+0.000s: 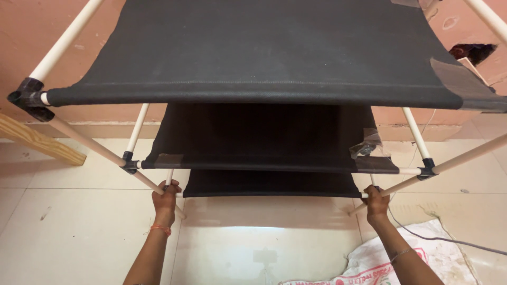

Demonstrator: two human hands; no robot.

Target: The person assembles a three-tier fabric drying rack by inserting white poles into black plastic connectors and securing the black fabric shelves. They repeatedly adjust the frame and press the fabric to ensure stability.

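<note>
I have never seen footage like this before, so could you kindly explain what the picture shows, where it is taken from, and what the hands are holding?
There is no machine here: a person works with two bare hands, and the single picture comes from a camera worn on their head, looking down along their arms. In front of them stands a rack of pale tubes joined by black plastic corner connectors, with three black fabric shelves stretched between them, one below another. The left hand grips the frame at the lowest shelf's left corner; the right hand grips the matching right corner. The rack stands on a light tiled floor. A printed white sack and a grey cable lie at the lower right, and a wooden beam sits at the left by the pinkish wall.
</note>
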